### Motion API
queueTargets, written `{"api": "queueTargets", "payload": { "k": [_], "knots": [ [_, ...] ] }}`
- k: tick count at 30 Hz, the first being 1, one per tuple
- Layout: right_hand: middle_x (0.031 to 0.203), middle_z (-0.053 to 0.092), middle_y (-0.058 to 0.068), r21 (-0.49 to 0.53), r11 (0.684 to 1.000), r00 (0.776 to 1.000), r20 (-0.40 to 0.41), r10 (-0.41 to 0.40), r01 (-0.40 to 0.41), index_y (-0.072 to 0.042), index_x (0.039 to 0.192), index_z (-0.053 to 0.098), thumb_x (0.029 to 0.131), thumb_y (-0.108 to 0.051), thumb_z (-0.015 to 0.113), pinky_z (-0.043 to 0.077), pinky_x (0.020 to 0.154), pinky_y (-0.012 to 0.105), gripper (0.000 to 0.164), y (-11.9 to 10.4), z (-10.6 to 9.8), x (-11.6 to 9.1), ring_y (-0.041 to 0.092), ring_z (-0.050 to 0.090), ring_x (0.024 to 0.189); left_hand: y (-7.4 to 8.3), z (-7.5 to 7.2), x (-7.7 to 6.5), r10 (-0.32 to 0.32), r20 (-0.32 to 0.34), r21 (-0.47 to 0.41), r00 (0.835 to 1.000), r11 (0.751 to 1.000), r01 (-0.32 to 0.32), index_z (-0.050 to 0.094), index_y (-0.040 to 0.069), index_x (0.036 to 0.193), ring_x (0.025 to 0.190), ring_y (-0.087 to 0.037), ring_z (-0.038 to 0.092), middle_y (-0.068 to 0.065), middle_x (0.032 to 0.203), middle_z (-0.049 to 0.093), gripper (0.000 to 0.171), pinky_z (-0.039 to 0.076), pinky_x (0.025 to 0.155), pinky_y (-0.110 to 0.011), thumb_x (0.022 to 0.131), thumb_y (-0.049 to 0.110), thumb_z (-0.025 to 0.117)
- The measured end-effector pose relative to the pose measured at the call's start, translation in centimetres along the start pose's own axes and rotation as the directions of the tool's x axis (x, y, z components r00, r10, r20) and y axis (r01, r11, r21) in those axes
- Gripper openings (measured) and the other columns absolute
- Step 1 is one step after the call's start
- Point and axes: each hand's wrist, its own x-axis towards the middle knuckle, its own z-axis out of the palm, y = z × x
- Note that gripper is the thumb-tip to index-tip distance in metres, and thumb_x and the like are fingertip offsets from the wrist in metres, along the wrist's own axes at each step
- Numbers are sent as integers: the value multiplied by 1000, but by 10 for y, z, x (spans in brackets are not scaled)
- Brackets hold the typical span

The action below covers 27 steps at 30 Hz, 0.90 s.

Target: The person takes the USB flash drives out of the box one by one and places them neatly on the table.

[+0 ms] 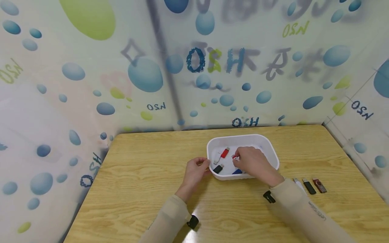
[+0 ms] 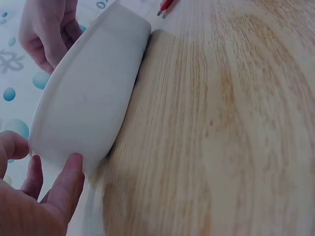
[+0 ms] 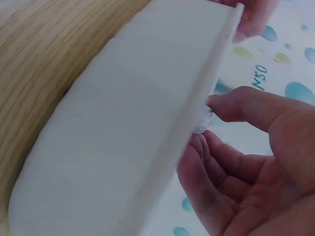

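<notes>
A pale wall covering (image 1: 91, 87), printed with rounded blue and lime-green blots, is rising behind a broad tabletop of yellowish, streaky wood grain (image 1: 146, 168). On it a smooth white plastic tray (image 2: 91, 88), oblong with rounded corners, is standing upright on its base. Two matte beige cloth sleeves (image 1: 301, 206) are reaching in, each with a small black buckle (image 1: 192, 222) near the cuff. The left hand (image 1: 194, 170) is gripping the tray's left end, fingertips and thumb curling narrowly about its rim and outer wall. The right hand (image 1: 252, 162) is reaching inside, thumb and fingers pinching a small glossy piece (image 3: 203, 122) that is looking see-through from the right wrist; its full shape is being hidden. In the tray, a black stick (image 1: 218, 168), a flat blue stick (image 1: 237, 171), a slim white stick (image 1: 217, 158) and a bright red stick (image 1: 225, 153) are lying loosely apart. Right of the tray, a partly hidden white stick (image 1: 300, 185), a dark, blocky stick (image 1: 309, 187) and a dark-red stick (image 1: 320, 186) are lying in a row, their metal plugs pointing towards the wall.
</notes>
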Motion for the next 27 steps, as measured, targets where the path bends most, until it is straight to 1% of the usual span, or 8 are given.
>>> {"api": "queueTargets", "payload": {
  "k": [4,8,11,20,23,27],
  "knots": [
    [77,59,-1,-8,1000,999,-33,-23,23,-8,100,69,87,-22,68,41,58,30,19,5,-8,-9,18,50,70,0,-1,0,20,16,-33,1000,999,-19,57,-14,108,93,-29,65,-23,105,60,25,60,78,-35,93,6,59],
    [76,57,0,-4,1000,999,-40,-18,18,-7,102,69,87,-23,68,40,56,29,21,10,-15,-19,19,49,69,2,-2,2,4,26,-17,1000,1000,-4,57,-15,108,95,-33,64,-20,103,59,25,60,79,-37,93,5,58],
    [75,56,0,1,1000,998,-54,-19,19,-6,101,68,87,-22,69,40,54,28,21,16,-20,-26,18,49,68,3,-3,2,2,32,-6,999,1000,-1,57,-15,109,98,-36,63,-19,104,59,25,59,80,-38,93,4,58],
    [75,56,1,40,999,996,-91,-11,15,-5,100,66,88,-22,70,44,52,27,21,35,-33,-47,18,49,66,2,-1,0,15,3,-15,1000,1000,-15,58,-13,109,91,-27,64,-19,105,58,26,60,78,-34,93,7,59],
    [77,58,0,45,999,994,-106,-16,20,-5,99,65,88,-22,70,46,54,27,21,42,-37,-53,18,49,67,1,0,0,21,2,-22,1000,1000,-21,57,-14,108,89,-26,64,-19,104,58,25,60,78,-34,93,6,59],
    [78,59,0,22,999,990,-138,-32,36,-4,98,66,87,-21,69,46,56,27,20,54,-43,-62,18,50,68,-1,1,-1,25,6,-33,1000,999,-25,57,-15,108,89,-27,65,-20,103,58,25,60,79,-36,93,5,59]
  ]
}}
